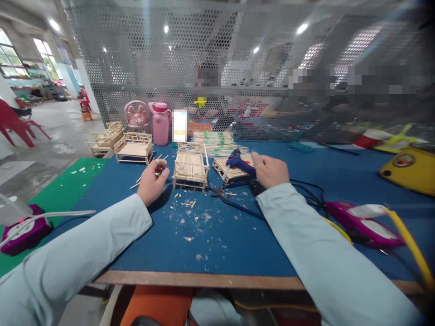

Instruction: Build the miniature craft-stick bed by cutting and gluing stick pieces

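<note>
My right hand is wrapped round a blue hot glue gun, its pale nozzle pointing down and left. Under the gun lies a flat frame of small wooden sticks. To the left of it stands a miniature bed-like piece made of sticks, with raised ends. My left hand hovers just left of this piece, fingers curled and thumb near the fingertips; whatever they hold, if anything, is too small to make out. A pair of pliers rests on the blue table in front, among stick scraps.
Finished-looking stick furniture stands at the back left, near a pink bottle and a bright phone-like screen. Bundled sticks lie behind. Purple power strips with cables sit right and left. A perforated metal screen closes the back.
</note>
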The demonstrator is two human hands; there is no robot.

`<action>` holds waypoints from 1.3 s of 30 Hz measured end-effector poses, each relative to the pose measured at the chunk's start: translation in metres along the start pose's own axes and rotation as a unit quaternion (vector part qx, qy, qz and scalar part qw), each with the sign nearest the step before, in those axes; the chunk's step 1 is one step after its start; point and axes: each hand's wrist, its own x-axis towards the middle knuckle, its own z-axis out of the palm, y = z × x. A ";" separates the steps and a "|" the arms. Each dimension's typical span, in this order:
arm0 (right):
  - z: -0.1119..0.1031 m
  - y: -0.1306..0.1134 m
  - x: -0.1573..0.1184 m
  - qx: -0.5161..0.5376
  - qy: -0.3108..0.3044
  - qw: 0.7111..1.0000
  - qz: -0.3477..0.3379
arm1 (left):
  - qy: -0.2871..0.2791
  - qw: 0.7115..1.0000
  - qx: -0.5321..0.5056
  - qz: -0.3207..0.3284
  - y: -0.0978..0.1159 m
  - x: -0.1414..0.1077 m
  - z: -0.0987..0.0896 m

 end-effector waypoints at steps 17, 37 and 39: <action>-0.003 -0.010 -0.004 0.079 0.030 0.996 -0.022 | -0.031 0.999 0.020 -0.001 0.005 -0.003 0.002; 0.001 0.001 -0.003 -0.079 -0.061 0.995 -0.028 | -0.045 0.999 0.001 -0.023 0.009 -0.007 0.005; 0.005 0.005 -0.002 -0.135 -0.139 0.981 0.010 | -0.068 0.997 -0.007 -0.030 0.009 -0.008 0.006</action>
